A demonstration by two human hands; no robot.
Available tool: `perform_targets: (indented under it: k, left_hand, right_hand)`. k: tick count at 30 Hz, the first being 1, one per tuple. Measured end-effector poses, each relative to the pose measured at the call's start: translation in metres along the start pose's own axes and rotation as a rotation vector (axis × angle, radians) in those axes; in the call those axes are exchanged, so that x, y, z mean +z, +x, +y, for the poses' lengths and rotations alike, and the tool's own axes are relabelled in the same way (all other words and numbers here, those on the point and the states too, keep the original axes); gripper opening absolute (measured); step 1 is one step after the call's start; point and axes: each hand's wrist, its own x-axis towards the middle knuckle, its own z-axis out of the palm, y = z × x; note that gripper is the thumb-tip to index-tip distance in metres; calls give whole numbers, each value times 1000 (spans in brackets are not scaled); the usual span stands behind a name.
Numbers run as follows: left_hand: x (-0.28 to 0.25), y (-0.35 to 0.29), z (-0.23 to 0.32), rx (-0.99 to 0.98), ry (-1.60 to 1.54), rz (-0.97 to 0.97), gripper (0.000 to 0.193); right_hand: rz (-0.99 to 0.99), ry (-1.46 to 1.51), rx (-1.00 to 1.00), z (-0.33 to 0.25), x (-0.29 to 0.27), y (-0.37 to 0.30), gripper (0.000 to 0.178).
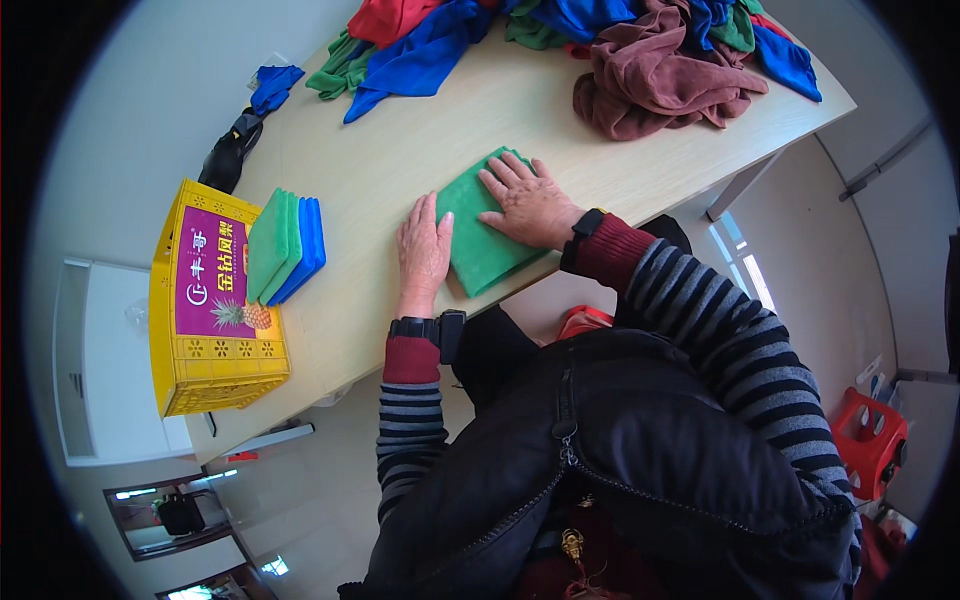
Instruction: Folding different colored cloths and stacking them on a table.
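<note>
So both hands are flat on a folded green cloth (487, 235) sitting near the middle of the frame, on the near edge of the pale wood counter (400, 150). The right hand (527, 200) lies palm-down on top of the cloth with fingers spread, not gripping anything — just pressing. The left hand (424, 250) is also open and flat, resting along the cloth's left edge, half on the cloth and half on the counter.

Over at the left of the frame there's a small stack of folded cloths (287, 243) — green ones and blue ones — lying just beside a yellow plastic crate (215, 350) with a purple fruit picture on it. Along the top of the frame sits a messy pile of unfolded cloths (560, 40): red, blue, green, plus a brownish one (660, 75) toward the upper right. A red stool (868, 440) shows at the lower right, on the floor.
</note>
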Motion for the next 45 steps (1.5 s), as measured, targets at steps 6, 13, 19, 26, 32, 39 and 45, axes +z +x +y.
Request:
perform_targets:
  k: [6,13,19,26,32,39,45]
  left_hand:
    - [-8,6,-4,-89,-161,19,50]
    - [-21,-28,44,69,-118,100,52]
    - [-25,-69,75,112,-97,-6,58]
    - [-12,-73,71,230,201,63,56]
    - [-8,-69,71,256,253,73,53]
    - [-3,-78,67,221,231,128,52]
    - [-2,-78,65,204,180,163,52]
  right_hand:
    - [83,-20,17,8,0,-12,68]
    - [150,-55,32,13,10,-14,64]
    - [188,-74,9,12,12,-13,63]
    - [194,-68,13,12,13,-14,62]
    - [191,-47,10,11,9,-16,62]
    - [216,89,-337,-5,-10,-54,60]
    - [171,98,-376,-14,-10,-60,56]
